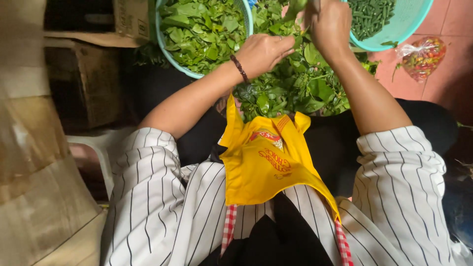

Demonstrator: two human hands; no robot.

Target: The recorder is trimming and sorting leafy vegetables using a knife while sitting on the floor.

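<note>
- Left hand (263, 51): I logged its grip as curled shut on a sprig from the heap of leafy greens (295, 86), knuckles up, a dark bead bracelet (240, 68) at the wrist.
- Right hand (331, 24): grip closed around a green stem (295, 7), which ran up and away from me, out past the top edge of view.
- Key relation: the stem sat between the two hands, long axis pointing away from my body; the right hand held it, while the left was just beside it, lower and to the left.
- Heap of greens: lay directly under both hands, over the lap.
- Left teal basket (160, 37): held plucked leaves, just beyond the left hand.
- Right teal basket (411, 22): held cut green stalks.
- Bag of chillies (422, 56): on the tiled floor, well apart.
- Yellow apron (266, 162): over the striped shirt.
</note>
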